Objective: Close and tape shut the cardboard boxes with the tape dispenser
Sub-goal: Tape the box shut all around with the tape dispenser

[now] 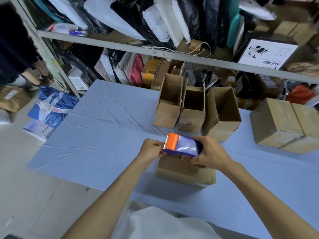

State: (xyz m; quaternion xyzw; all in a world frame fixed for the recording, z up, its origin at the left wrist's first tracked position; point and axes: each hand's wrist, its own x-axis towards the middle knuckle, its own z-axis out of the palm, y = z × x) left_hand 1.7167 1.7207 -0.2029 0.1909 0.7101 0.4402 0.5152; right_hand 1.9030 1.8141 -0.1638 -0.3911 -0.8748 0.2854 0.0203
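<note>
Head view looks down on a blue table point(103, 126) with both hands raised just above a box point(183, 171) near its six o'clock edge. The right hand point(210, 152) grips the dispenser point(181, 146) by its blue body, fingers wrapped over the top and thumb underneath. The left hand point(151, 150) has its fingers curled and pinches the dispenser's orange toothed end, which points to nine o'clock; whether tape sits between those fingers I cannot tell. The box lies directly under the dispenser, flaps down, apart from it. At twelve o'clock from the dispenser three open boxes point(193, 107) stand in a row, touching one another, flaps up. At two o'clock, well apart, shut boxes point(276, 121) sit side by side near the table's edge. Past the table at twelve o'clock a shelf point(120, 44) holds plastic bags point(155, 19) and more cartons.
</note>
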